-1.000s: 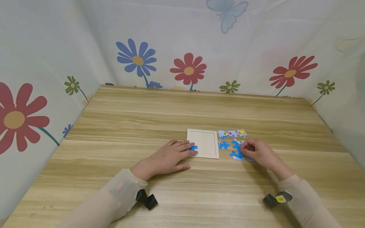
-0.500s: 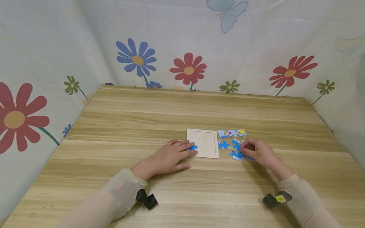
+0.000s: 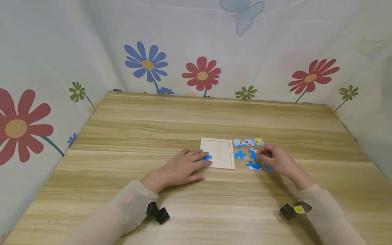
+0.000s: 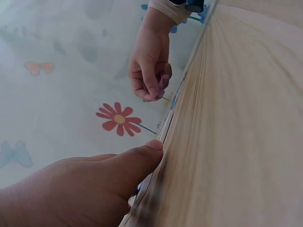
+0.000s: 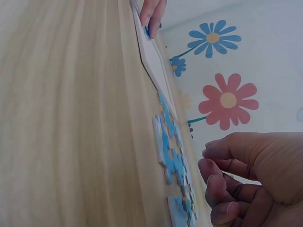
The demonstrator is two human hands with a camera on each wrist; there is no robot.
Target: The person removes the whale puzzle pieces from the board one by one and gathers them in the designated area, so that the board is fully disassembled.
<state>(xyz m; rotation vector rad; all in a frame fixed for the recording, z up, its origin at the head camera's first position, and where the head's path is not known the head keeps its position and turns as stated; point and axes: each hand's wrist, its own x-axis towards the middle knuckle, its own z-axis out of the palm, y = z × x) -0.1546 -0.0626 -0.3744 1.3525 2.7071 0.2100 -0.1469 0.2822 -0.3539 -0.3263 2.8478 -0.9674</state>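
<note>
My left hand [image 3: 182,167] lies with its fingers stretched over the left edge of a shallow square wooden puzzle tray [image 3: 221,151]. Its fingertips rest on a blue jigsaw piece [image 3: 208,158] at the tray's lower left, mostly covered by them. In the left wrist view the thumb [image 4: 142,158] lies at the tray's edge. Above loose blue jigsaw pieces [image 3: 253,164] right of the tray hovers my right hand [image 3: 275,160]. Its fingers are loosely curled, and the right wrist view shows nothing between thumb and index finger.
Behind the blue pieces lies a row of pale pieces [image 3: 248,142], one with a yellow sun. A single blue piece [image 3: 240,155] lies close to the tray's right edge. Flower-printed cloth [image 3: 183,41] stands behind the wooden table [image 3: 171,119].
My right hand has risen slightly off the loose pieces and shifted a little left. My left hand stays in place on the tray.
</note>
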